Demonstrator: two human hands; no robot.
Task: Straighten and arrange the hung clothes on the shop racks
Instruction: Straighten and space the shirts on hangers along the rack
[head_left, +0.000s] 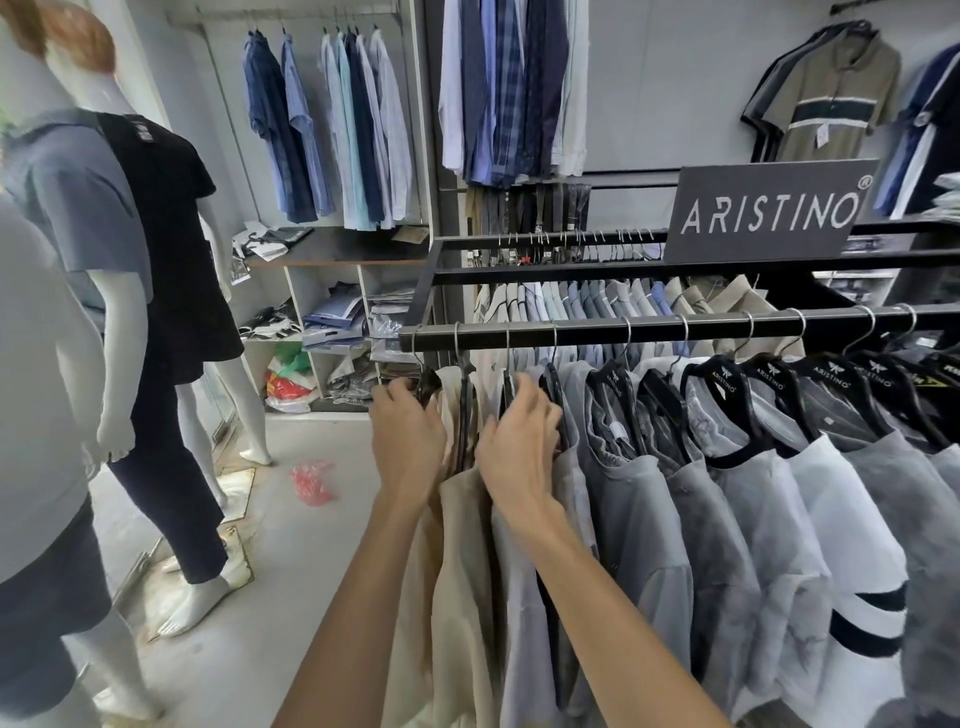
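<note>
Both arms reach up to the shirts at the rail's left end. Left hand grips the end hanger. Right hand, palm down, curls its fingers round an inner hanger.

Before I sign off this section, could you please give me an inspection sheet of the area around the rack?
Surface: front rail, black, with hangers unevenly spaced along it.
Job's things: beige shirts bunched at the rail's left end; grey T-shirts to their right on black hangers.
Clutter: red plastic bag on the floor; packaged items heaped on the shelves.
Grippers: left hand grips the end hanger; right hand rests between the beige shirts and grey T-shirts, grip unclear.
Cables: nothing seen.
Surroundings: dressed mannequin, brand sign, wall-hung shirts.
</note>
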